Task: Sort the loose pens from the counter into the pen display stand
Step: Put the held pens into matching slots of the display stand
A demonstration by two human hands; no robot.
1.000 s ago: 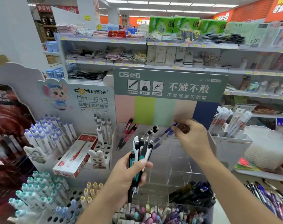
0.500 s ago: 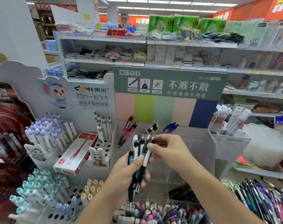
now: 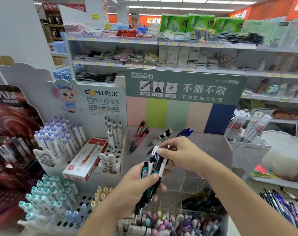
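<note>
Left hand: I see my left hand (image 3: pixel 138 186) curled round a bundle of teal, black and white click pens (image 3: pixel 151 174), thumb pressed across their barrels, tips pointing down.
Right hand: my right hand (image 3: pixel 180 155) sits just above the bundle, fingertips pinching the top of one white pen with a blue clip (image 3: pixel 155 153) that stands among the others.
Pen stand: the clear acrylic pen display stand (image 3: pixel 213 150) is directly behind both hands, under a grey-green header card with pastel stripes (image 3: pixel 184 92).
Back row: two red-and-black pens (image 3: pixel 139 137) lean in the left compartment, black-and-white pens (image 3: pixel 163 136) in the next, blue pens (image 3: pixel 184 132) beside those.
Front tray: a lower clear tray of mixed pastel pens (image 3: pixel 170 222) lies below my left wrist.
Left display: a white perforated rack (image 3: pixel 114 150) holds purple-capped white pens (image 3: pixel 56 135), teal-capped pens (image 3: pixel 48 195) and a red-and-white pen box (image 3: pixel 87 159) lying tilted.
Loose pens: a heap of dark and purple loose pens (image 3: pixel 287 206) lies on the surface at the far right, well apart from my hands.
</note>
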